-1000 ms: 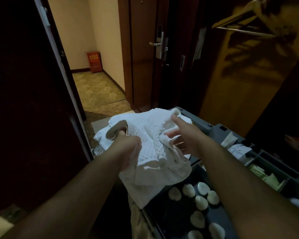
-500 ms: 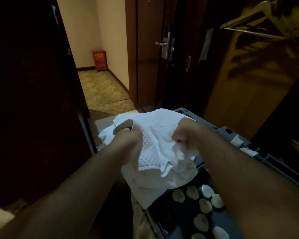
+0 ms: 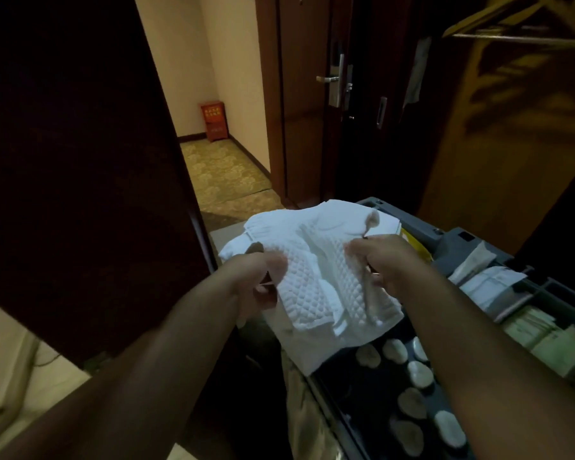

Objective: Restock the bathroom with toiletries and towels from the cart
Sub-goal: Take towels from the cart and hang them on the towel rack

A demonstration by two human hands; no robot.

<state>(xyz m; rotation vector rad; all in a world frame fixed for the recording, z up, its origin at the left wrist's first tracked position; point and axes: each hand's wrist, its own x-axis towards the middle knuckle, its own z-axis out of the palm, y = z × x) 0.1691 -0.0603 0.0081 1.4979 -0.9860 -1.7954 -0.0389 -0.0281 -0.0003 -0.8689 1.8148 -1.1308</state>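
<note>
- Both my forearms reach forward and slightly inward from the bottom of the view, bare to the elbow, wrists roughly level with each other.
- My left hand (image 3: 258, 280) is knuckles-up with its fingers curled under, gripping the left side of the white waffle-weave towel (image 3: 312, 287).
- My right hand (image 3: 390, 263) is also turned back-up; its fingers are bent and pinch a fold on the towel's right side, the thumb hidden behind the fabric.
- The two hands are apart, with a bunched span of towel between them.
- The towel is held in the air over the near left corner of the grey cart (image 3: 448, 239). Its lower folds hang down over the cart's edge, and its far side rises in a crumpled heap.
- Below the towel, a dark tray (image 3: 356, 393) on the cart holds several round white pieces (image 3: 419, 373); I cannot tell what they are.
- To the right of my right arm, cart compartments hold white packets (image 3: 488, 283) and pale green sachets (image 3: 538, 330).
- Ahead lie a patterned carpet (image 3: 226, 174), a small red box (image 3: 214, 121) by the wall, and a wooden door with a metal lever handle (image 3: 327, 78).
</note>
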